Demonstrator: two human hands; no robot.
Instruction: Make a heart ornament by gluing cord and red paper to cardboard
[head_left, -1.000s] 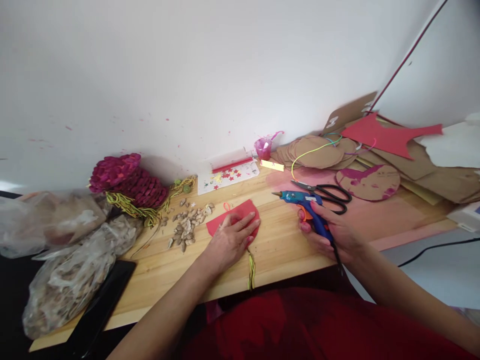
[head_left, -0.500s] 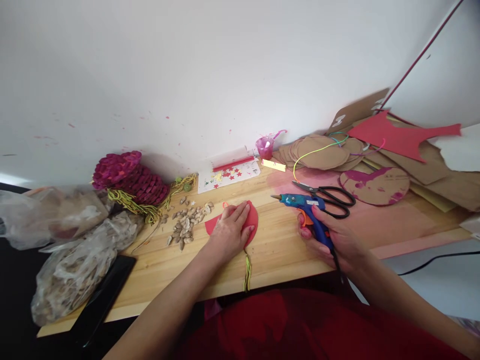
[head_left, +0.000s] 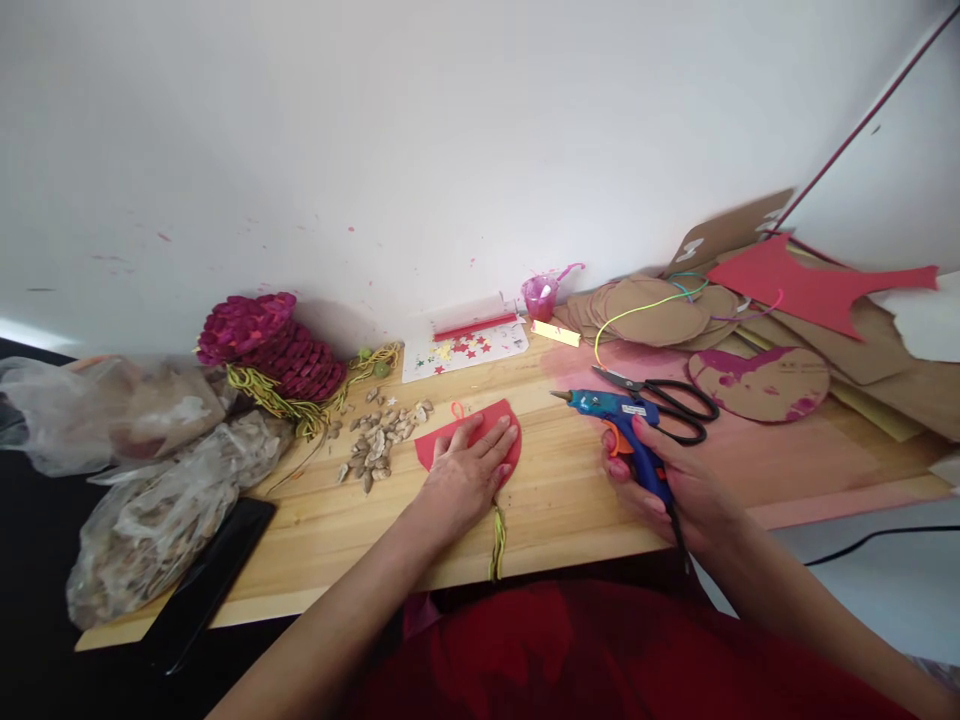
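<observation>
My left hand (head_left: 469, 470) lies flat, fingers stretched, on a red paper cutout (head_left: 513, 412) on the wooden table. A small orange loop (head_left: 457, 409) sticks out past the cutout's far edge, and a yellow-green yarn tassel (head_left: 497, 545) hangs from its near edge. In my right hand (head_left: 675, 490) is a blue glue gun (head_left: 637, 440), its nozzle pointing left. The fingers wrap its handle by the orange trigger. Black-handled scissors (head_left: 679, 398) lie just behind the glue gun. Left of the cutout are scattered brown shells (head_left: 373, 445), or pieces that look like shells.
At the left sit a magenta scaly piece with yarn (head_left: 289, 360), plastic bags (head_left: 157, 530) and a black phone-like slab (head_left: 210, 580). Star cutouts lie on white paper (head_left: 416, 366) by the wall, near a pink-stained cup (head_left: 538, 297). Cardboard pieces (head_left: 660, 318) pile up at the right.
The view has shifted slightly, so the whole scene sits a little differently. My left hand still presses on the red cutout; my right hand still holds the glue gun.
</observation>
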